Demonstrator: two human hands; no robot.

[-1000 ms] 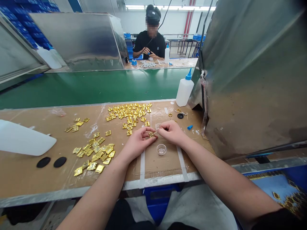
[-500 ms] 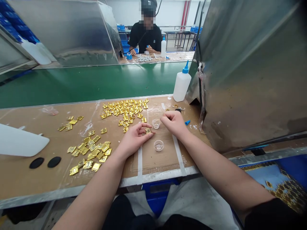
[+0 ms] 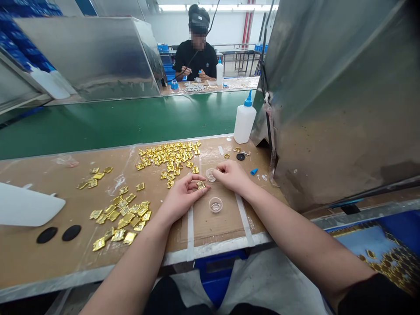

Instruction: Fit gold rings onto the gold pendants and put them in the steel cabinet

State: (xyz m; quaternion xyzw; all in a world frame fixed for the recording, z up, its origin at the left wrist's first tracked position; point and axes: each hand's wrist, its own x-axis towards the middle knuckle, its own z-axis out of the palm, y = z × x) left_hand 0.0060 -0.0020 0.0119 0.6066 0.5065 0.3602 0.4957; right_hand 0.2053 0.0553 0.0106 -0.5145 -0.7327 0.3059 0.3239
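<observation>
My left hand (image 3: 181,196) pinches a small gold metal piece (image 3: 201,185) just above the cardboard work mat (image 3: 226,216). My right hand (image 3: 230,174) is closed around a thin pin-like tool whose tip reaches a small clear cup (image 3: 210,174) to its left. A second clear cup (image 3: 215,204) sits on the mat just in front of both hands. A heap of gold pieces (image 3: 170,155) lies beyond my hands, and another batch of gold pieces (image 3: 123,216) lies to the left.
A white squeeze bottle with a blue cap (image 3: 243,121) stands at the back right beside a large metal housing (image 3: 341,100). Two black discs (image 3: 59,233) and a white plastic part (image 3: 26,205) lie far left. A green conveyor (image 3: 124,120) runs behind; a person works across it.
My right hand moved away from the gold piece to the clear cup behind it. My left hand keeps hold of the gold piece. The view shifted slightly.
</observation>
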